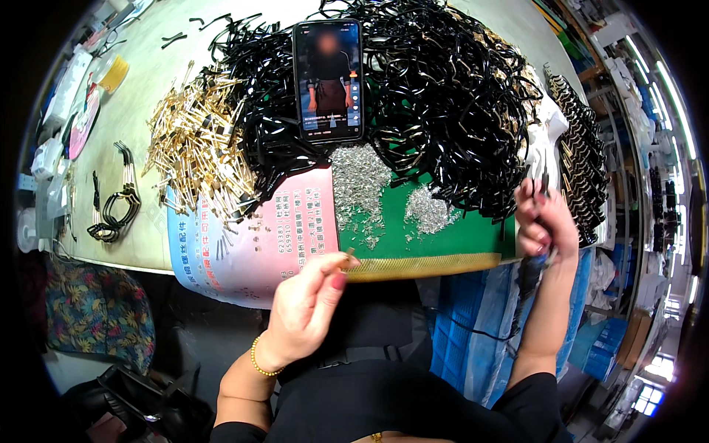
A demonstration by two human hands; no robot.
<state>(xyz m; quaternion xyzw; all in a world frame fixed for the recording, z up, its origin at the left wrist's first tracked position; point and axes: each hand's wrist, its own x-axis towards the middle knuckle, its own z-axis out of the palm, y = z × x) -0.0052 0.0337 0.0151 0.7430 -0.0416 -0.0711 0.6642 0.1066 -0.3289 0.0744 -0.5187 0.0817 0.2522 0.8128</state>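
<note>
My left hand [304,306] is closed in a pinch at the front edge of the table. Between thumb and forefinger a small brownish-gold piece [350,253] sticks up, its kind too small to tell. My right hand [548,225] wraps round a dark electric screwdriver [529,279], bit end pointing away from me and its cord hanging below. Ahead of my left hand, loose silver screws [358,188] lie on a green mat [458,240], with a second heap of screws [430,209] beside them. Black eyeglass frames [465,96] are piled behind.
A phone [329,81] stands upright against the frames. Gold temples [198,140] are heaped at left, near a pink printed sheet [295,221]. Frames are stacked in rows [580,155] at right, beside white wrapping [545,133]. A yellow tape roll [111,72] sits far left.
</note>
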